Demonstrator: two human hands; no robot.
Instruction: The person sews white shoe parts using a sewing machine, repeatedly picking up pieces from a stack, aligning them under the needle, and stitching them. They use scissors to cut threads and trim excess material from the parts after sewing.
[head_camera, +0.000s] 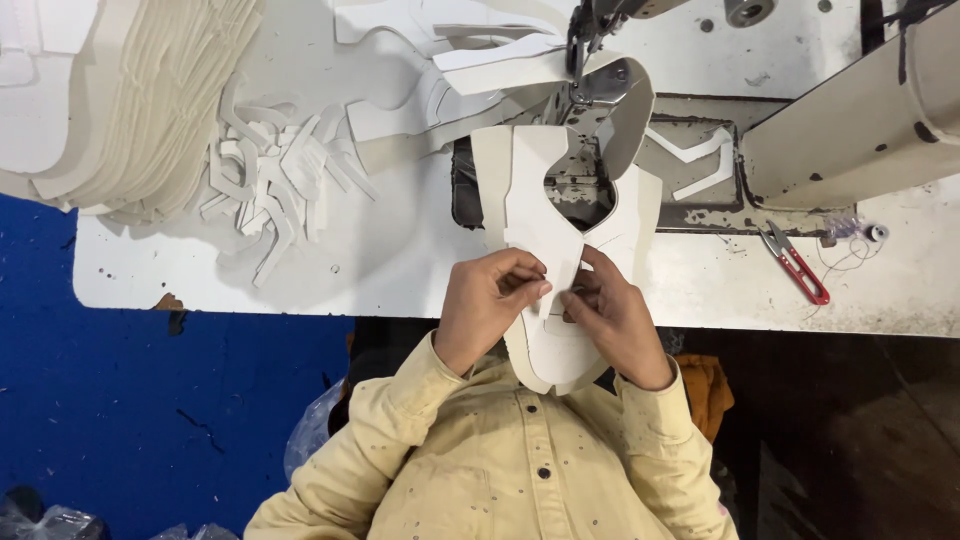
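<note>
Two hands pinched on one white shoe-upper piece (545, 215): left hand (488, 300) with fingertips closed on the inner edge, right hand (608, 312) gripping just beside it, thumbs nearly touching. Flat, smooth, matte sheet, cut in a forked shape with a rounded notch, laid from the table edge up to the sewing machine's needle plate (580, 150); lower end hanging over the edge toward a pale yellow, speckled shirt (520, 460). Stacked off-white cut panels (150, 100) at far left, curved and layered; beside them a loose heap of narrow white offcut strips (280, 190). Red-handled thread snips (795, 262) on the scuffed white tabletop (400, 260), well apart to the right. Blue floor (120, 400) beneath.
</note>
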